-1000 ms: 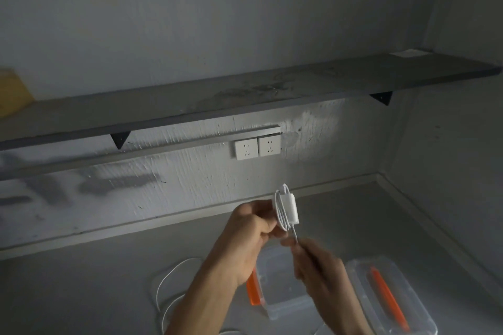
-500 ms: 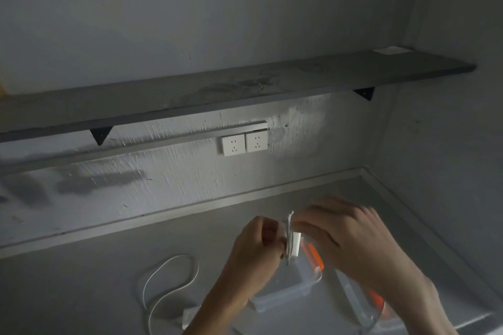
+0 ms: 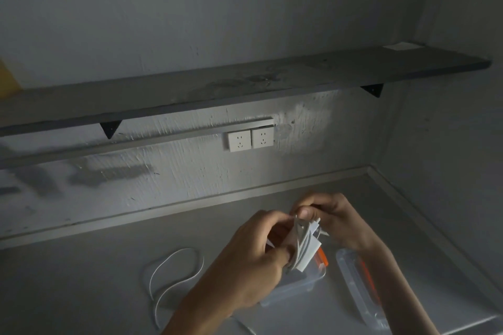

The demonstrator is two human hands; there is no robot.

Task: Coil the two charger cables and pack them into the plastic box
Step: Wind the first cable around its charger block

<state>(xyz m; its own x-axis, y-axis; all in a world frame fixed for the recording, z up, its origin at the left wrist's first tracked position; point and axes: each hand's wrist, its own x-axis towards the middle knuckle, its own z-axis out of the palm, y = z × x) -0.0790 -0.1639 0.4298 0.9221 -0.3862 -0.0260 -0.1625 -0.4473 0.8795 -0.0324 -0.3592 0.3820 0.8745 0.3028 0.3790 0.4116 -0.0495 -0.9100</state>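
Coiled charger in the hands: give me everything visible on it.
The coiled charger is white: smooth cable wound in several loops round a flat, plastic-looking block. It is held tilted in the air, over the clear plastic box. The left hand grips its lower left side; the right hand pinches its top. A loose end cannot be made out.

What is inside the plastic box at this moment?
Nothing shows in the visible part of the plastic box; the left hand and the coiled charger it holds cover the rest.
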